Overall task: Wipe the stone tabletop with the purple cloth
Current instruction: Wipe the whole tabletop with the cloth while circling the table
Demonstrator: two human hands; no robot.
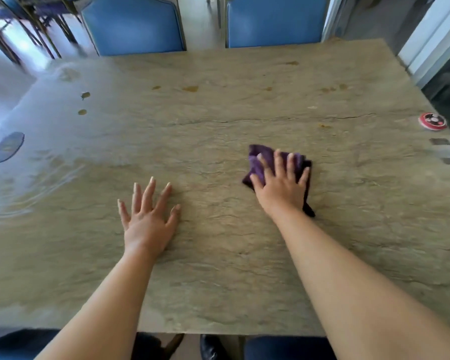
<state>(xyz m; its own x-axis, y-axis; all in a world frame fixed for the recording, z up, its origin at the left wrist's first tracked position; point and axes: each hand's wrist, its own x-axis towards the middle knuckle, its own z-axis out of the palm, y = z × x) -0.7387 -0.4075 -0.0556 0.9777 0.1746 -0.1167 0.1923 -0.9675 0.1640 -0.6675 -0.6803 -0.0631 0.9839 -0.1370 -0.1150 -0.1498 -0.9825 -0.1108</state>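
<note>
Your right hand lies flat, palm down, fingers spread, pressing on the purple cloth; it does not grip it, the fingers stay straight and point toward the far edge of the table. Your left hand rests open on the bare stone near the middle of the table, fingers fanned and pointing the same way, well apart from the cloth. Both forearms reach in from the near edge.

The cloth is bunched, right of the table's middle. Its long axis runs from a far-left corner peeking past your fingertips to a dark tail by your wrist, toward the near right.

The table is veined greenish-tan stone with brownish spots toward the far edge and a sheen along the left side. A round red disc lies at the right edge. Two blue chairs stand beyond the far edge.
</note>
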